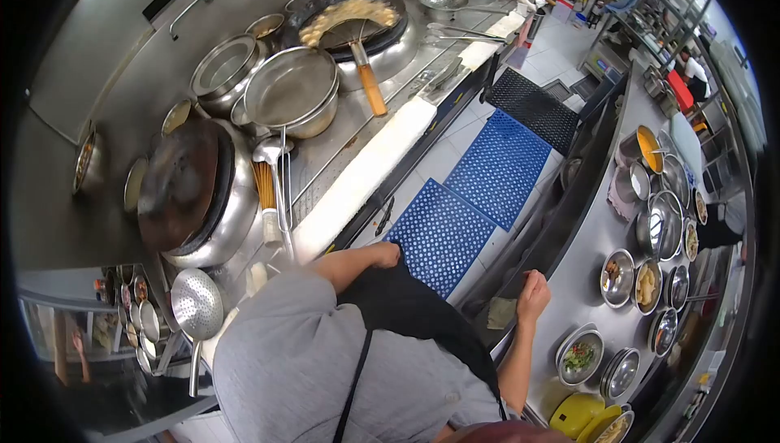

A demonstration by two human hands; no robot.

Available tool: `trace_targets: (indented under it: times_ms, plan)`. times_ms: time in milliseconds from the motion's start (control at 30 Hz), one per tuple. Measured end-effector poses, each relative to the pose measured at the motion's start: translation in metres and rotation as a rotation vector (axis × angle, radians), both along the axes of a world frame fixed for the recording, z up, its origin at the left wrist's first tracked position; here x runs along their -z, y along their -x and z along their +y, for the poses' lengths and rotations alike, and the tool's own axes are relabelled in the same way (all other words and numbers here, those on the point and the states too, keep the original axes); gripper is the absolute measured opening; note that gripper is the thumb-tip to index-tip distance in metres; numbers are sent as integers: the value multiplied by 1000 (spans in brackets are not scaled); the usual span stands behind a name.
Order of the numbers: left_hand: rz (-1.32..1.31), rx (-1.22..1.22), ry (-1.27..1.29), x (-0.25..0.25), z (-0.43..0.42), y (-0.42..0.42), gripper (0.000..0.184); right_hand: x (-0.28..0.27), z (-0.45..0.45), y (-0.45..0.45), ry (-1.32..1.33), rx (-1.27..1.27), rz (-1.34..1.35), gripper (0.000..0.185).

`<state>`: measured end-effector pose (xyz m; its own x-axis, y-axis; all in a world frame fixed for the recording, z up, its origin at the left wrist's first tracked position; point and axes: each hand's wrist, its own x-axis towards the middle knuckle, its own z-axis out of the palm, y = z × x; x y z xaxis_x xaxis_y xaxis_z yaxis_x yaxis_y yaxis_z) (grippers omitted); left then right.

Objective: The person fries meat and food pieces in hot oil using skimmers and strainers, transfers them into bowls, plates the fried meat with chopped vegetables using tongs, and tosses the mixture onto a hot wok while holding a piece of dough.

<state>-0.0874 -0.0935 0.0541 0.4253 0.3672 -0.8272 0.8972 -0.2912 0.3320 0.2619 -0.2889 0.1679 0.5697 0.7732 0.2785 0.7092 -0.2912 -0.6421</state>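
My left hand [388, 254] is closed beside the black apron [382, 297], near the front of the stove. Whatever it holds, if anything, is hidden. My right hand [532, 295] is raised at the edge of the steel counter with its fingers curled; I cannot make out anything in it. Just below and left of it, an olive cloth [501, 313] lies at the counter edge. On the counter beyond that hand sit a metal bowl of brown food [617, 272], a bowl of pale yellow pieces [647, 285] and a bowl of chopped greens [579, 356].
At the left stands a range with a wok [357, 25] of frying pieces, a wire skimmer [370, 77] with a wooden handle, a large steel pot [292, 94] and a perforated ladle [197, 305]. Blue mats [496, 167] cover the aisle. Another person [695, 73] is at the far right.
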Motion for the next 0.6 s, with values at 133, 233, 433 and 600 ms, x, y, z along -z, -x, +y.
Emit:
trace_targets:
  times_ms: [133,233,433,600]
  plan:
    - [-97,38,-83,19,-19,16,20,7,5,0,12,-14,-64,41]
    - [-150,53,-138,14,-25,21,22,4,24,16,123,-10,313,44]
    - [-321,41,-71,-33,2,19,31,-3,116,95,65,-334,586,40]
    - [-480,-422,11,-133,42,21,58,-56,219,155,-26,-701,333,23]
